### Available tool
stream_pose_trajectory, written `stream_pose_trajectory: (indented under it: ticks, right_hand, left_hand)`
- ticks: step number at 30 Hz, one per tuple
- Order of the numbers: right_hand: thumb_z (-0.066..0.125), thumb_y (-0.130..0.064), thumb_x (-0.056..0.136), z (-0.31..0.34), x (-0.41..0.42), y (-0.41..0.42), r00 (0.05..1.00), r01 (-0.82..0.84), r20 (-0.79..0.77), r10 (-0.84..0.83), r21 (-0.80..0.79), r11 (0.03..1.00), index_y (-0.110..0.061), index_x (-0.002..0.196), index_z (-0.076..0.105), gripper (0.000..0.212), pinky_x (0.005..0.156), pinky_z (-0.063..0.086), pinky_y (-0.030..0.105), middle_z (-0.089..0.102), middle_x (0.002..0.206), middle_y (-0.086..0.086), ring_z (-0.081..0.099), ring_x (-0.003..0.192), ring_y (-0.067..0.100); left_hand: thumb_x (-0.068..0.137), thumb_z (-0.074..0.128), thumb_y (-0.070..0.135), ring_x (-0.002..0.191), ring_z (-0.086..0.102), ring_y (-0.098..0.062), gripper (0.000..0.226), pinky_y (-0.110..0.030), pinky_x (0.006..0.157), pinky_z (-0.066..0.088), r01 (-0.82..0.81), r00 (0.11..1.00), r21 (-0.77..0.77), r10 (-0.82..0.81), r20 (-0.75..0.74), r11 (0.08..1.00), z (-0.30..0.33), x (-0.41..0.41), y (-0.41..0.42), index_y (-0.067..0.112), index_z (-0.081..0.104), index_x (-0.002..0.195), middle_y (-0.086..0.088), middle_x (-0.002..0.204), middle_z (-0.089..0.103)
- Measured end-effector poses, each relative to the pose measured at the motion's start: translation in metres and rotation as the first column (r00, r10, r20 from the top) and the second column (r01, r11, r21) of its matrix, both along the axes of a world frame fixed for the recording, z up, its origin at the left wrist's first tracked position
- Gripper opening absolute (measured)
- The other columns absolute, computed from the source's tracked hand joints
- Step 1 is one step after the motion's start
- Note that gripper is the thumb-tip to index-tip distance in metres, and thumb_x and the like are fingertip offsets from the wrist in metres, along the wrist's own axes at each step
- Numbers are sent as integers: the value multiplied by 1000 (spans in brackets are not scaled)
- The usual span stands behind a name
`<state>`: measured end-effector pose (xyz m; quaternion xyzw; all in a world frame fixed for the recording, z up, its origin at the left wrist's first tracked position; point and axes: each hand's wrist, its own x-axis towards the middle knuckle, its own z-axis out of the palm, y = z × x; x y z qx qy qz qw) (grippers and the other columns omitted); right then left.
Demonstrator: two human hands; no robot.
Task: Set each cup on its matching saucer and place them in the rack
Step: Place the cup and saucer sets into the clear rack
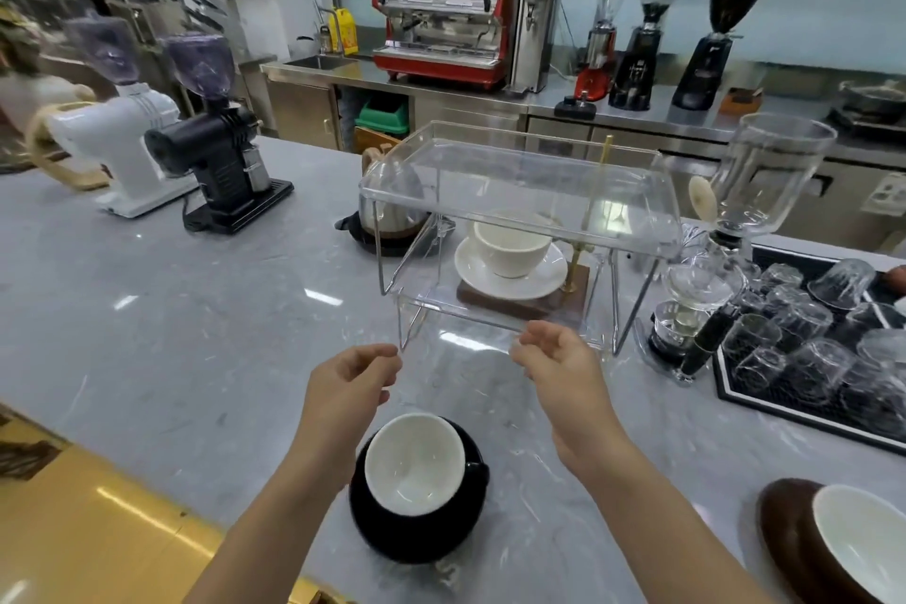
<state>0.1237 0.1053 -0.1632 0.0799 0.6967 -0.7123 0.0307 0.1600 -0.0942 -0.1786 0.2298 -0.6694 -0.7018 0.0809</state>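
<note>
A clear two-tier acrylic rack point(519, 172) stands in the middle of the marble counter. On its lower tier sits a white cup point(512, 250) on a white saucer point(544, 282). In front of me, a black cup with a white inside point(414, 463) rests on a black saucer point(377, 530). At the bottom right a brown cup point(863, 549) sits on a brown saucer point(779, 525). My left hand point(350, 383) and my right hand point(559, 363) hover just before the rack's lower front edge, fingers loosely curled, holding nothing.
Two grinders, white point(122, 132) and black point(220, 152), stand at the left. A kettle point(392, 206) sits behind the rack. A glass siphon brewer point(725, 231) and a black mat of several upturned glasses point(814, 348) fill the right. The counter's near edge runs at the lower left.
</note>
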Motion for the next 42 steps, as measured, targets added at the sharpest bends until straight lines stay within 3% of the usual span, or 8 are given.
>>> stream_pose_trajectory:
  ticks: [8,14,23,27,30,33,36,42]
  right_hand:
    - [62,-3,90,-32,27,-7,997,-25,69,21,55,998,-14,116,60,28,90,49,28,62,117,3,60,106,17]
    - [64,-7,90,-55,39,-7,993,-62,114,43,165,984,-14,117,62,28,86,46,24,62,118,1,60,99,7]
    - [68,-24,90,-78,51,-11,971,-99,233,50,204,974,-15,128,58,40,83,44,29,58,128,3,59,104,16]
    - [68,-35,89,-85,53,-15,960,-131,270,69,217,967,-19,136,51,53,99,48,38,52,136,1,55,117,21]
    - [71,-41,85,-89,55,-18,956,-134,285,66,226,965,-20,135,51,58,104,47,44,53,135,2,54,121,21]
    - [74,-47,80,-92,55,-18,945,-141,320,67,211,967,-19,136,51,67,100,51,47,57,127,2,58,115,21]
    - [77,-42,79,-93,55,-19,938,-163,337,86,206,965,-17,135,51,66,93,55,41,61,116,-1,62,105,17]
    - [76,-33,81,-94,52,-23,940,-181,325,102,225,957,-19,130,53,56,95,52,38,62,111,2,62,101,15]
  left_hand:
    - [91,65,6,92,66,-20,15,-35,87,54,-41,996,-20,43,76,999,-31,38,-17,15,75,100,-5,103,74]
    - [91,66,7,87,61,-7,14,-27,79,45,-71,992,-54,76,100,996,-46,54,-24,14,73,101,2,102,72]
    - [85,76,34,107,62,-21,37,-38,92,51,3,969,-62,12,248,998,-67,61,-30,15,66,115,-3,115,66]
    - [85,76,35,110,63,-22,42,-43,97,53,28,961,-44,-15,275,999,-70,61,-29,16,64,121,1,120,64]
    - [84,78,33,108,64,-23,47,-39,88,58,27,955,-12,-23,294,1000,-74,61,-30,16,62,124,0,120,64]
    - [80,82,31,107,65,-22,53,-40,85,59,43,948,-1,-40,317,999,-79,61,-32,15,61,126,-2,120,65]
    - [78,84,25,101,69,-23,51,-34,72,61,43,945,52,-57,321,998,-82,62,-33,12,62,122,-5,114,69]
    - [73,88,17,89,75,-27,46,-35,66,63,8,957,132,-46,286,991,-86,63,-37,12,66,113,-14,103,75]
